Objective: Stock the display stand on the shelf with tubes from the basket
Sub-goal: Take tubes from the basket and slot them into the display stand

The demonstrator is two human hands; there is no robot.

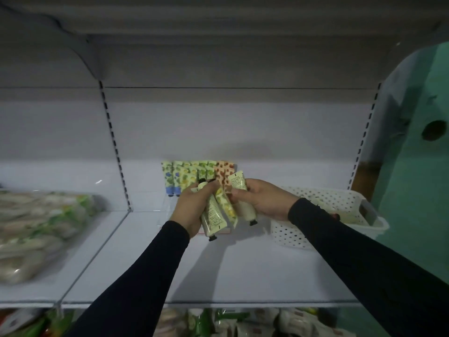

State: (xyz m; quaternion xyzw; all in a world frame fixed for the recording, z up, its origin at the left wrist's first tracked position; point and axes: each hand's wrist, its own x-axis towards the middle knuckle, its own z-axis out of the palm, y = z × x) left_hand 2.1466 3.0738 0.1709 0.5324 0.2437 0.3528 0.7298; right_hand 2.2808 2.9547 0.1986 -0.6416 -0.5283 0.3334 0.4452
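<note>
Tubes (198,172) stand in a row in the display stand (167,207) at the back of the white shelf (243,268), crimped ends up: blue-patterned ones at the stand's left end, green and yellow in the middle, orange at its right end. The stand looks like clear plastic, and its edges are hard to make out.

From the head camera, both hands hover just in front of the stand, touching neither it nor the shelf. The left hand (192,207) has its fingers (209,187) curled round a small bunch of tubes (215,215), caps pointing toward the person; one shows printed text, another a yellow-green pattern. The right hand (262,200) pinches a single cream tube (243,198) between thumb and fingers, its black cap down and its crimped end raised toward the stand. That tube lies right beside the left hand's bunch.

To the right of the stand, a white perforated basket (303,235) sits on the same shelf, partly hidden behind the right forearm. Far left of the stand, on the adjoining shelf section, lie clear-wrapped packages (38,229).
</note>
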